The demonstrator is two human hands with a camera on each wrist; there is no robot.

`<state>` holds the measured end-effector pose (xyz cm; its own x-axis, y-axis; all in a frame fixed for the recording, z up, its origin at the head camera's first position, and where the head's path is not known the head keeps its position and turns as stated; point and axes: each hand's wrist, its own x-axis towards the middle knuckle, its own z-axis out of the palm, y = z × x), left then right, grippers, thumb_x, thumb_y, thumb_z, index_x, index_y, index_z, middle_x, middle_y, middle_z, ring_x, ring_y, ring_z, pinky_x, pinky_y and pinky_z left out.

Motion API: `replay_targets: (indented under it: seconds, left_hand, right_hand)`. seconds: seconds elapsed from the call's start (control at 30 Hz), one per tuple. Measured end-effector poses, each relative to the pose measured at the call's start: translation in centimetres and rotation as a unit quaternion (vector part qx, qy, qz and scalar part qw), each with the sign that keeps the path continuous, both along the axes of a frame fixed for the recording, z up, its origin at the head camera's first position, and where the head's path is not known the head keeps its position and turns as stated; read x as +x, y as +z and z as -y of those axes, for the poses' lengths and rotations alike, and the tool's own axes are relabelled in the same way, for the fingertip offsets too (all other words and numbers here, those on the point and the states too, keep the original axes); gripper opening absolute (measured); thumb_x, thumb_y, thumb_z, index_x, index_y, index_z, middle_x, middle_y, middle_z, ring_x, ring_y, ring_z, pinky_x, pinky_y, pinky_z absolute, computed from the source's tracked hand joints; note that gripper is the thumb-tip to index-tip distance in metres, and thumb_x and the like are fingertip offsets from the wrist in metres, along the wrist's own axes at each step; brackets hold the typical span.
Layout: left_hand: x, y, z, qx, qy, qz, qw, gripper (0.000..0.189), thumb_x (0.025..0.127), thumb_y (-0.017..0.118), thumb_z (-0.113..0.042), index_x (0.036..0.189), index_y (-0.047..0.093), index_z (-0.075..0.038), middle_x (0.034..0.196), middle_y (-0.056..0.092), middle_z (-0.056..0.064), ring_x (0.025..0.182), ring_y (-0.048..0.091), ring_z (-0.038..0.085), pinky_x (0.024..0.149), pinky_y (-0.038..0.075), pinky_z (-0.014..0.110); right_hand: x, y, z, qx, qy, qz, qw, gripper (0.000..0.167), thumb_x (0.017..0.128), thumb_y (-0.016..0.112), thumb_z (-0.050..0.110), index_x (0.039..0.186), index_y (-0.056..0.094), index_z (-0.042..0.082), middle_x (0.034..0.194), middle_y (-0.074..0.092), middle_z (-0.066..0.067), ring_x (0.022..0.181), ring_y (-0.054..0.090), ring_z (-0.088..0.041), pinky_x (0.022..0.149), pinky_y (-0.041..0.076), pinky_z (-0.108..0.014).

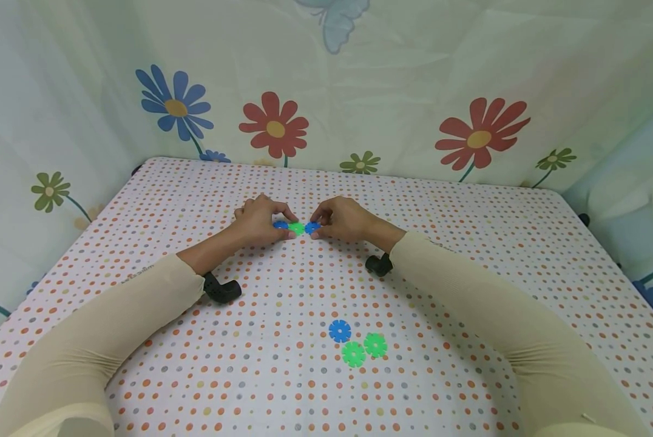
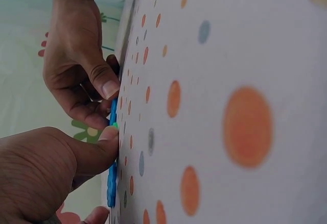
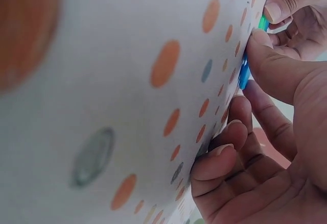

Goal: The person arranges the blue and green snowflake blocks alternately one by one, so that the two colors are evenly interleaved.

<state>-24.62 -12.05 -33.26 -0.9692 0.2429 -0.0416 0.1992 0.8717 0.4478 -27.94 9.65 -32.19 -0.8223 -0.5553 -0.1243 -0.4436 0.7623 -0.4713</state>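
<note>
Near the middle of the table, a green notched disc point(image 1: 296, 229) lies in a row between two blue ones. My left hand point(image 1: 258, 221) pinches the green disc between thumb and a finger, with the left blue disc point(image 1: 280, 225) partly hidden beneath that hand. From the other side, my right hand point(image 1: 343, 220) pinches the right blue disc point(image 1: 312, 227) at its edge. The discs lie almost flat on the cloth. Both wrist views show them edge-on, so whether the notches interlock cannot be told.
Closer to me lie a loose blue disc point(image 1: 340, 331) and two green discs, one point(image 1: 354, 354) beside the other point(image 1: 375, 345). A dotted cloth point(image 1: 272, 364) covers the table. Behind its far edge hangs a flowered curtain point(image 1: 392, 91). Each wrist carries a black device point(image 1: 223, 290).
</note>
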Motion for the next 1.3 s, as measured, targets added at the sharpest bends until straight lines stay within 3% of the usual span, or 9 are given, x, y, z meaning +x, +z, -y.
replay_targets:
  seconds: [0.7,0.93,1.13,1.3]
  left_hand:
    - [-0.2,-0.2,0.3,0.000,0.000,0.001,1.0000,0.029,0.085,0.075,-0.041,0.113,0.072,-0.031,0.138,0.048,0.015,0.127,0.038,0.046,0.100,0.025,0.065]
    - [-0.3,-0.2,0.5,0.006,-0.004,0.005,1.0000,0.029,0.086,0.075,-0.040,0.113,0.071,-0.030,0.139,0.047,0.015,0.130,0.036,0.049,0.101,0.024,0.067]
    - [-0.3,-0.2,0.3,-0.002,-0.005,0.005,1.0000,0.031,0.086,0.075,-0.041,0.114,0.070,-0.031,0.138,0.048,0.015,0.129,0.037,0.048,0.101,0.024,0.067]
    - [-0.3,-0.1,0.0,-0.009,-0.002,0.003,1.0000,0.033,0.085,0.075,-0.042,0.116,0.069,-0.032,0.136,0.049,0.015,0.124,0.040,0.044,0.098,0.026,0.063]
  right_hand:
    - [0.0,0.2,0.2,-0.005,-0.001,0.009,0.9999,0.034,0.087,0.075,0.036,0.113,0.070,0.015,0.096,0.063,-0.001,0.080,0.054,-0.015,0.077,0.044,-0.029]
    - [0.0,0.2,0.3,-0.006,-0.008,0.011,0.9999,0.040,0.096,0.060,0.045,0.120,0.067,0.014,0.095,0.066,-0.003,0.075,0.056,-0.015,0.068,0.045,-0.028]
    - [0.9,0.6,0.0,-0.005,-0.026,0.020,0.9995,0.050,0.100,0.049,0.050,0.130,0.060,0.012,0.107,0.065,-0.005,0.085,0.059,-0.018,0.075,0.047,-0.032]
    - [2.9,1.3,-0.8,-0.028,0.000,0.017,0.9994,0.047,0.101,0.048,0.049,0.128,0.061,0.013,0.103,0.067,-0.003,0.082,0.061,-0.016,0.071,0.049,-0.031]
